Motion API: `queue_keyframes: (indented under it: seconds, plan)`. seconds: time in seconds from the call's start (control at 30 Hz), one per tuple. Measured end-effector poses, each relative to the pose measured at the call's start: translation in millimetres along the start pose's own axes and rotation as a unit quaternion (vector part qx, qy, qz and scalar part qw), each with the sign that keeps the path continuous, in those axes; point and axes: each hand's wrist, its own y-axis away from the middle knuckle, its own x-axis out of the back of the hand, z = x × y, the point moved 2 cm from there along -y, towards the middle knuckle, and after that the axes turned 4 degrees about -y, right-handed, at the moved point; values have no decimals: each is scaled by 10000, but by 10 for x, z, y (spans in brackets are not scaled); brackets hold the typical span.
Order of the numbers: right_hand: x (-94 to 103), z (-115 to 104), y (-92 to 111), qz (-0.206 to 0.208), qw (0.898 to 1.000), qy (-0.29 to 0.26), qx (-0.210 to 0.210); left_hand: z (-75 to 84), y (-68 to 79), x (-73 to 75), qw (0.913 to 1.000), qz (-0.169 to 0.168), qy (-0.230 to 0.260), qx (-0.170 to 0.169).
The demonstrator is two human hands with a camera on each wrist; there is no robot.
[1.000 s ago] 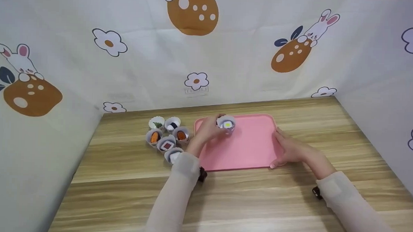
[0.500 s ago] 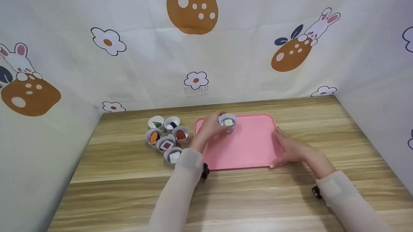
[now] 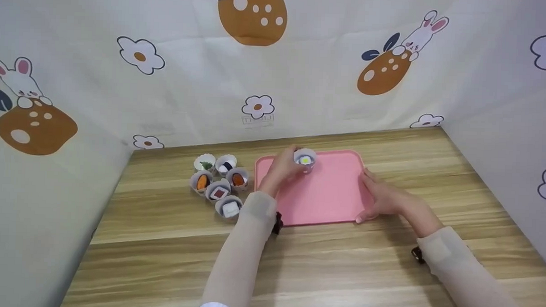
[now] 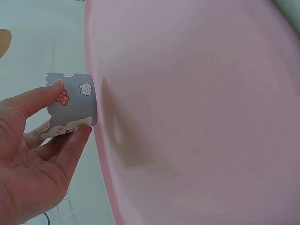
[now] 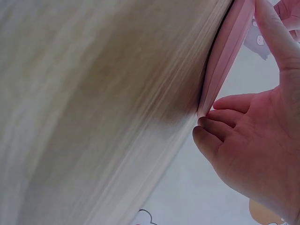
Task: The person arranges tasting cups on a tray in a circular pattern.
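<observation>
My left hand (image 3: 285, 166) pinches a grey paper baking cup (image 3: 305, 161) between thumb and fingers, over the far left part of a pink tray (image 3: 328, 196). A white piece with a yellow-green centre, like a toy sushi roll (image 3: 305, 160), sits inside the cup. In the left wrist view the cup (image 4: 72, 101) has bear prints, and its base is close to the tray surface, a shadow beside it. My right hand (image 3: 383, 196) is spread along the tray's right end, thumb at the near corner. In the right wrist view its fingertips (image 5: 206, 123) touch the tray's rim (image 5: 222, 56).
Left of the tray several more paper cups stand grouped, holding sushi-like pieces: one orange (image 3: 202, 182), one white with a dark red centre (image 3: 219, 193), one plain white (image 3: 230, 209). The wooden table (image 3: 160, 267) meets a patterned cloth wall (image 3: 202, 101) at the back.
My left hand has carried the paper cup slightly right and toward the back of the tray. My right hand has stayed at the tray's right end.
</observation>
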Motion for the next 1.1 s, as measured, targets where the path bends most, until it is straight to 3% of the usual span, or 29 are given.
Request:
queue_keyframes:
  seconds: [1.1]
  plan:
    - [0, -10, 11, 25, 10000, 42, 15, 67, -144, -148, 9989, -46, -36, 469]
